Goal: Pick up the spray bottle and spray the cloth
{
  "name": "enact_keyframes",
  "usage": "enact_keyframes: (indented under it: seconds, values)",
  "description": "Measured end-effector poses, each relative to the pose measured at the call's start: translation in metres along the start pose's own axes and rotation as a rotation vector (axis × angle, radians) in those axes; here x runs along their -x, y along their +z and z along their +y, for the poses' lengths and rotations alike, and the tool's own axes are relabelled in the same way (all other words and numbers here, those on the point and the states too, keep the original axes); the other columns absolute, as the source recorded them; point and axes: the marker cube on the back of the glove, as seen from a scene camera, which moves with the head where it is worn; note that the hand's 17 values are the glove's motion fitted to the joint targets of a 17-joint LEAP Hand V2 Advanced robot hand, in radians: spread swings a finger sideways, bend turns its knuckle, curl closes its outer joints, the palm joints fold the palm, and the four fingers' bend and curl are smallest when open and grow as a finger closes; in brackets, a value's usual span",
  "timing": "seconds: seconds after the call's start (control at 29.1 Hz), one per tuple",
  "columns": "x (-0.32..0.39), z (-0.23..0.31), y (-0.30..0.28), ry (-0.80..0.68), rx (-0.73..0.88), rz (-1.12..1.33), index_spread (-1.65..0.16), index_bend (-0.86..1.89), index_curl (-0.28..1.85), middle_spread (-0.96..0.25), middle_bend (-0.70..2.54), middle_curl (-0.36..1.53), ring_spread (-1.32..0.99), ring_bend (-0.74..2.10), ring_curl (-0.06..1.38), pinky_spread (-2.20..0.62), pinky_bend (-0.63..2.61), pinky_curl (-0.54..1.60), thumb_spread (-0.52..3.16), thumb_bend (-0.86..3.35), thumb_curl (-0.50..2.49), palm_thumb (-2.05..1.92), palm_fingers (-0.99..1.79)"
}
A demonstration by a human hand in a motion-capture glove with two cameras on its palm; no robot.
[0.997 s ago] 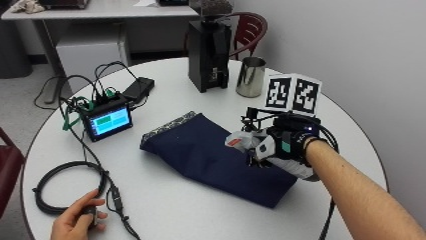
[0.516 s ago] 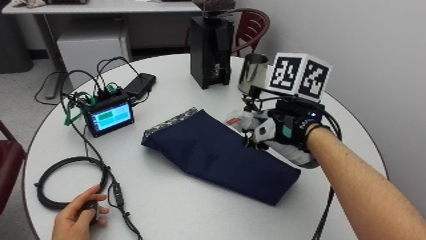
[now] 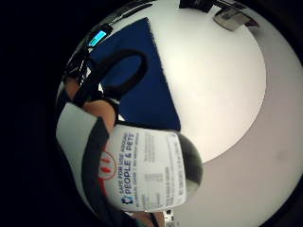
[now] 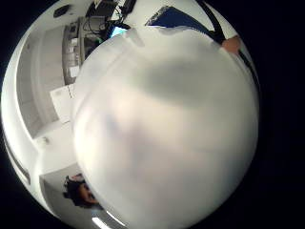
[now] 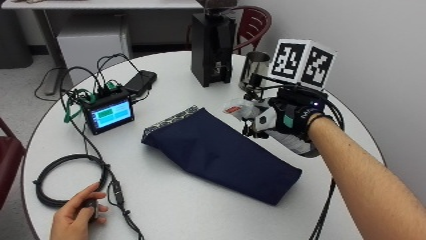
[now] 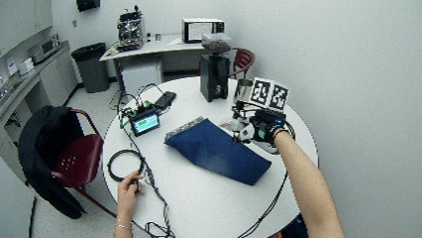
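The gloved right hand (image 5: pixel 287 120) gripped the spray bottle (image 5: pixel 245 109), fingers curled round its body, just beside the right edge of the blue cloth (image 5: pixel 219 152). The smooth plastic bottle looked light and slippery; holding near the trigger seemed best.

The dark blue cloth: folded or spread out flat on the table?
Folded. The dark blue cloth lies as a thick oblong pad on the round white table, with a patterned inner edge showing at its end nearest the small screen device.
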Motion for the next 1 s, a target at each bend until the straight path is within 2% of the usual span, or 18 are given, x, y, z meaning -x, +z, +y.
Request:
enact_keyframes:
  seconds: [0.24, 0.55, 0.82, 1.0]
  values:
    - [-0.011, -0.003, 0.014, 0.014, 0.029, -0.024, -0.32, 0.03, 0.08, -0.13, 0.62, 0.51, -0.14, 0.73, 0.44, 0.00, 0.37, 0.37, 0.71, -0.02, 0.67, 1.03, 1.05]
    - [0.010, 0.005, -0.016, -0.008, -0.025, 0.015, -0.31, 0.03, 0.08, -0.13, 0.62, 0.51, -0.14, 0.73, 0.44, 0.01, 0.35, 0.37, 0.71, -0.02, 0.67, 1.03, 1.05]
    - [-0.007, -0.012, 0.040, 0.049, 0.087, 0.022, -0.31, 0.03, 0.08, -0.13, 0.62, 0.51, -0.14, 0.73, 0.44, 0.00, 0.36, 0.37, 0.70, -0.02, 0.67, 1.03, 1.05]
    - [0.001, -0.003, 0.006, 0.032, 0.011, 0.012, -0.31, 0.03, 0.08, -0.13, 0.62, 0.51, -0.14, 0.73, 0.44, 0.01, 0.36, 0.37, 0.70, -0.03, 0.67, 1.03, 1.05]
